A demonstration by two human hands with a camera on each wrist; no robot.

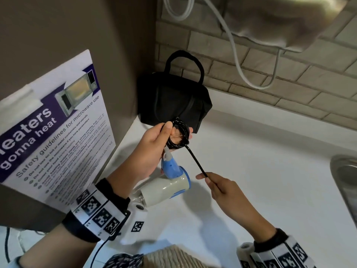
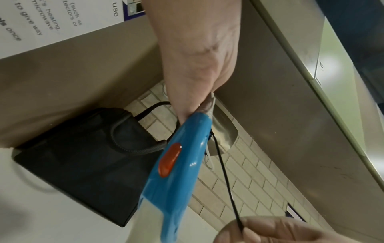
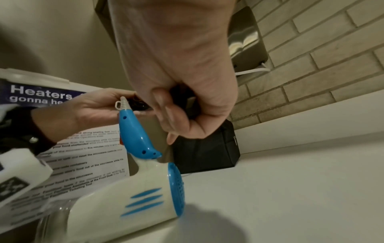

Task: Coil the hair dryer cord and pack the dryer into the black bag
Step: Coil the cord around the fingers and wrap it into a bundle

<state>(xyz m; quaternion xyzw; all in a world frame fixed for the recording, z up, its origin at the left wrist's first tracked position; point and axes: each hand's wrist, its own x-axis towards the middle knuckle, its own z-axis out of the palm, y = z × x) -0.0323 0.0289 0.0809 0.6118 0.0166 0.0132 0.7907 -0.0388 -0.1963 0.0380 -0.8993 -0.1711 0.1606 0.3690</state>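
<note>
The left hand (image 1: pixel 152 151) pinches the coiled cord (image 1: pixel 178 135) while right-hand fingers (image 1: pixel 207 177) draw its free end taut, keeping loops tidy for the black bag (image 1: pixel 173 99) beyond.

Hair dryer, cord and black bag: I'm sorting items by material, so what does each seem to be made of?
Hair dryer: looks like glossy moulded plastic, cream body with blue handle; highlights glint on it.
Cord: black with pale flecks, possibly a braided sheath; too small to be sure.
Black bag: seems matte woven fabric; soft creases, corded handles, no shine.
</note>
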